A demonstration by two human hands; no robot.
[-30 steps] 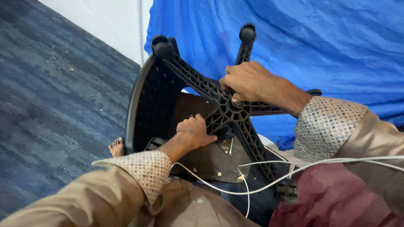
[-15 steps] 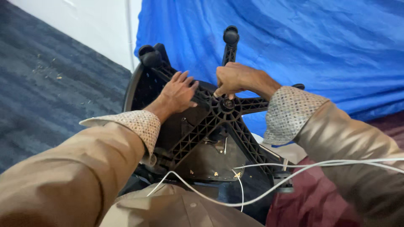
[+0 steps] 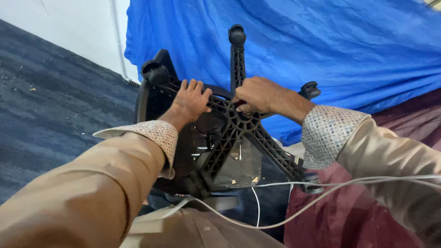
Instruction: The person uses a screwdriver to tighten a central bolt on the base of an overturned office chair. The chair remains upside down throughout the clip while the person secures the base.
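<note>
Upturned office chair in front of the person: black ribbed plastic five-arm chair base [image 3: 239,126] faces up, with the black seat underside [image 3: 183,151] below it, resting low in frame against the person's lap.

Left hand [image 3: 190,102]: palm flat on the base arm that runs up-left, fingers spread and pointing away, not curled round anything. Pressing, not gripping.

Right hand [image 3: 259,95]: fingers curled closed over the hub end of the arm that points straight away, just above the centre hub. Clamped on the base; can't tell whether anything small sits under the fingers.

Black caster wheels: one at the far tip [image 3: 237,34], one at the upper-left tip [image 3: 155,72] just left of the left hand, one at the right [image 3: 310,89] partly hidden behind the right forearm. The two near arms run down toward the lap, their ends mostly covered.

Both sleeves are tan with pale dotted cuffs [image 3: 328,133].

Thin white cable [image 3: 321,195] crosses from right edge down-left over the lap, passing in front of the lower right base arm.

Behind the chair: crumpled blue plastic tarp [image 3: 321,50], filling most of the upper frame. Left: dark blue-grey carpet floor [image 3: 50,115] with small pale specks. White wall [image 3: 69,27] at top left. Maroon cloth [image 3: 358,216] at lower right, beside the chair.
</note>
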